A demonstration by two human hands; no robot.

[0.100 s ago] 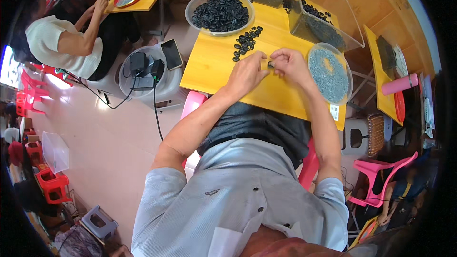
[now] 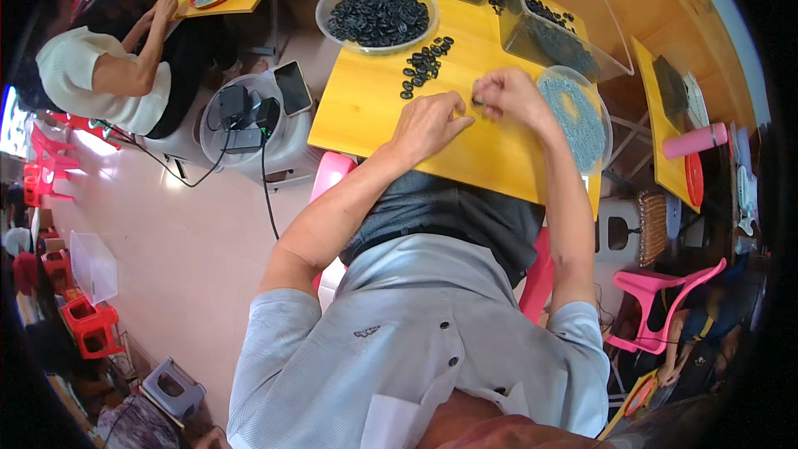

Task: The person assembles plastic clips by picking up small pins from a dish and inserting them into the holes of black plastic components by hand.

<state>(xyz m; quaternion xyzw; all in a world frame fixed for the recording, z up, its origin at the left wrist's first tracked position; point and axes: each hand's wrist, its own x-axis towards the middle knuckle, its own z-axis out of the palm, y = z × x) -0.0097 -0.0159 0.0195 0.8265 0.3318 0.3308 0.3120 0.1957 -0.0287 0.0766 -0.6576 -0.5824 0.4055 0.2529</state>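
Observation:
My right hand (image 2: 509, 96) is over the yellow table, fingers pinched on a small black oval piece (image 2: 477, 101); motion softens its outline. To its left is my left hand (image 2: 428, 126), its fingers bent and its thumb apart from them, with nothing visible between. A loose group of black oval pieces (image 2: 426, 62) lies just beyond the left hand. Farther back, a round clear tub (image 2: 322, 23) is heaped with similar black pieces. Beside my right forearm, a round clear tray (image 2: 606, 145) holds many tiny grey-blue parts.
Clear plastic bins (image 2: 573, 0) with black pieces stand along the back of the yellow table (image 2: 366, 116). At left, a stool carries a phone (image 2: 293, 88) and black adapters with cables. Another person (image 2: 108, 83) works at a table on the far left. A pink chair (image 2: 665, 308) stands at right.
My right hand has shifted slightly away from me with the black piece, and its fingers have turned. My left thumb and fingers stay apart. The whole view has shifted slightly.

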